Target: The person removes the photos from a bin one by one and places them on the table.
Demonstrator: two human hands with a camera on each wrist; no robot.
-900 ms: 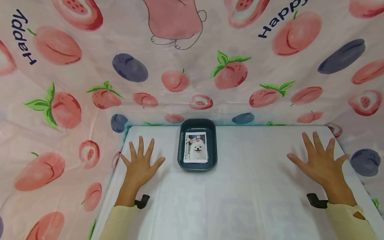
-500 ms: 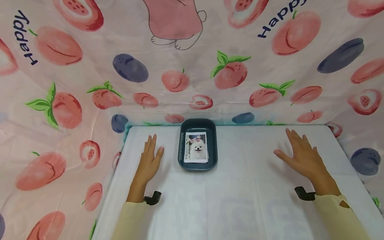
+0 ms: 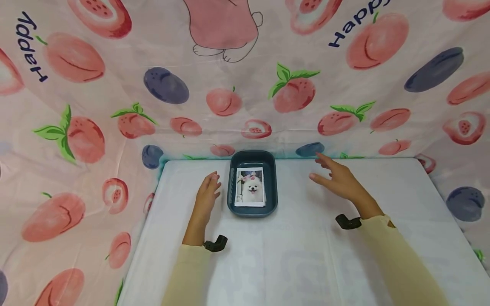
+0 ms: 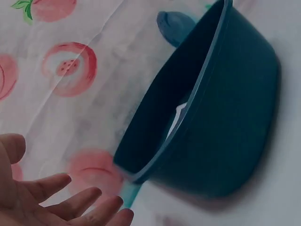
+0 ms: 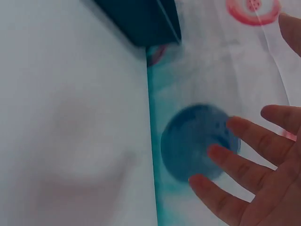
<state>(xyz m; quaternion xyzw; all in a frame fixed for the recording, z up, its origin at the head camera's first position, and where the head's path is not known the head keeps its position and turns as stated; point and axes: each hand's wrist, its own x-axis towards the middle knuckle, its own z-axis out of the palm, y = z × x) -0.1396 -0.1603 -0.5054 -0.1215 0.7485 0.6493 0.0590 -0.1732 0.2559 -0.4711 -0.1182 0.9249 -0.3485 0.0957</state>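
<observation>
Head view first: I've got a dark teal tray [image 3: 252,211] sitting at the far middle of the white surface [image 3: 291,255], right up against the fruit-print cloth backdrop [image 3: 245,85]. Inside the tray lies a small stack of photos [image 3: 250,188], the top one showing a white fluffy dog, face up. My left hand [image 3: 206,199] is just beside the tray's left wall, fingers straight and together, pointing away from me, holding nothing; I can't tell whether it rests on the surface or hangs just above it. My right hand [image 3: 338,180] is off to the right of the tray, clearly apart from it, fingers spread and relaxed, empty too, fingertips up near the back edge of the surface. Pale yellow sleeves [image 3: 398,259] on both arms, a black wrist mount [image 3: 347,222] showing at the right wrist. Left wrist view now: the tray [image 4: 225,117] fills the frame, tilted by the camera angle, a sliver of white photo [image 4: 179,115] visible over its rim, and my left fingertips [image 4: 80,202] are stretched out loose at the bottom left, near the tray but not touching it. Right wrist view: blurry, my right fingers [image 5: 244,165] fanned open over a blue plum print [image 5: 188,141] on the cloth, with a corner of the tray [image 5: 141,21] at the top.
</observation>
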